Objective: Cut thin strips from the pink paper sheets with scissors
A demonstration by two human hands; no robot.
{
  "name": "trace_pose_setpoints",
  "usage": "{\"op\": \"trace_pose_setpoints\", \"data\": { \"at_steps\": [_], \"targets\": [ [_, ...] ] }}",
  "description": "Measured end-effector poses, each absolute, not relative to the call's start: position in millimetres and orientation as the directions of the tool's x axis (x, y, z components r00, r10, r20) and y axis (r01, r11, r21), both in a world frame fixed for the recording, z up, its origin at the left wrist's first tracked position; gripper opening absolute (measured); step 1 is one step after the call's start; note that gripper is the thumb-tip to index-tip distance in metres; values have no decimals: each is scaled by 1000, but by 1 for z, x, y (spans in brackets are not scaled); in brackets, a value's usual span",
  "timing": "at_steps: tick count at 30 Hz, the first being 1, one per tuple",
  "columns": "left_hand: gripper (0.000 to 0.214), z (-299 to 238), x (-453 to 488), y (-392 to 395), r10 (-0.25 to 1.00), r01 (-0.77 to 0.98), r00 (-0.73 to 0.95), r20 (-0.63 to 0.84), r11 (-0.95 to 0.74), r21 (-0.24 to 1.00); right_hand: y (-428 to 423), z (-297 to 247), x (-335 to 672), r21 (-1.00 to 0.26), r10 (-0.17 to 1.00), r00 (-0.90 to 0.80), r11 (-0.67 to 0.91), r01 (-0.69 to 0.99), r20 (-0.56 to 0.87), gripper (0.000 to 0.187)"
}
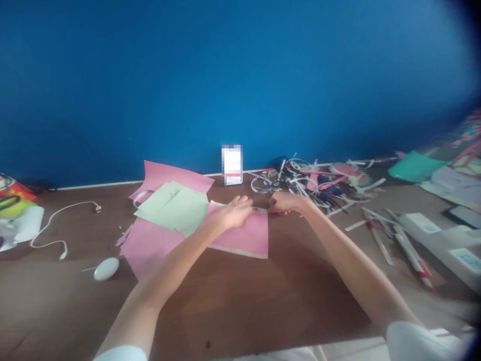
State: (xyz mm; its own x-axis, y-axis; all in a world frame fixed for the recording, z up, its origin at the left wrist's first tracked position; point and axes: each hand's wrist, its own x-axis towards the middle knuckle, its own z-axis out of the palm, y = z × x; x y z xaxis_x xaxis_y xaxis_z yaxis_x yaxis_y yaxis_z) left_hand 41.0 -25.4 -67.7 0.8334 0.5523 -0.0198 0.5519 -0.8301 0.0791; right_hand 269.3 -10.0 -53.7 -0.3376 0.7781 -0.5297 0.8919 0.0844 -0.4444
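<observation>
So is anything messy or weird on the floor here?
Yes. A tangle of cut paper strips lies scattered by the blue wall, right of both hands. The pink sheets and green sheet overlap crookedly, not stacked. The left hand and right hand meet at the pink sheet's far edge.

White cable [56,220], paper-strip pile [300,183]

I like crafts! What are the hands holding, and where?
Both the left hand and right hand pinch the pink paper sheet along its far edge.

Three pink sheets [240,236]; one green sheet [175,206]
</observation>
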Motion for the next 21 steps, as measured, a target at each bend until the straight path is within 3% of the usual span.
{"op": "trace_pose_setpoints", "data": {
  "at_steps": [3, 6, 9, 14, 21],
  "targets": [
    [28, -64, 43, -18, 520, 519, 854, -15, -849, 99, -11, -51, 268, -487, 801, -374, 120, 865, -467, 16],
    [26, -66, 38, -4, 579, 545, 809, 103, -804, 238, -13, -45, 267, -440, 871, -332, 154, 885, -362, 14],
    [28, -73, 32, 6, 637, 578, 767, 82, -740, 344, -14, -43, 268, -421, 891, -297, 137, 897, -343, 15],
    [33, -82, 29, 2, 654, 604, 756, 25, -712, 358, -14, -52, 263, -528, 842, -291, 9, 849, -454, 31],
    [40, -78, 33, 4, 705, 676, 706, -64, -644, 359, -24, -33, 251, -661, 862, -377, 68, 748, -338, 24]
  ]
}}
